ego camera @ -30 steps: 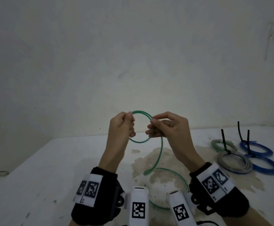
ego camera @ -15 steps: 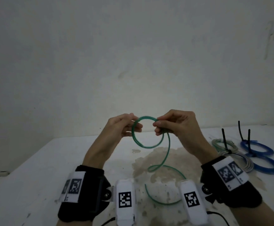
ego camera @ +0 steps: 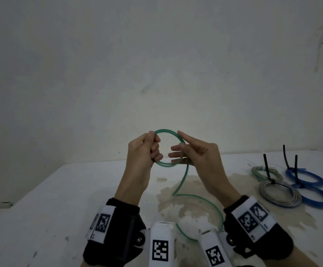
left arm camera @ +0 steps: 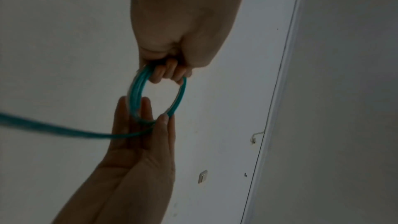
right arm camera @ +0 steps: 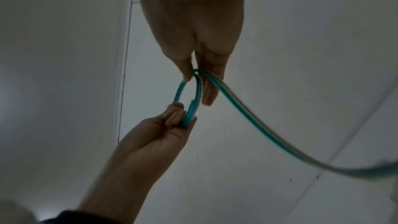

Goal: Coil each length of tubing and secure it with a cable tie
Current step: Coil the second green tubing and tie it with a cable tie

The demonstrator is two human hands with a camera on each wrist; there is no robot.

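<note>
The left hand (ego camera: 144,151) has its fingers curled tight round one side of the green tubing (ego camera: 167,147) loop. On the loop's other side, the right hand (ego camera: 195,157) has its fingers nearly straight, with the tubing running between finger and thumb. Both hands hold the loop up above the white table (ego camera: 60,199). The loose tail hangs from the loop to the table and goes behind the wrist cameras, so its end is hidden. Right of the loop lie tied coils (ego camera: 280,191) on the stained table. A plain wall (ego camera: 156,64) stands behind.
</note>
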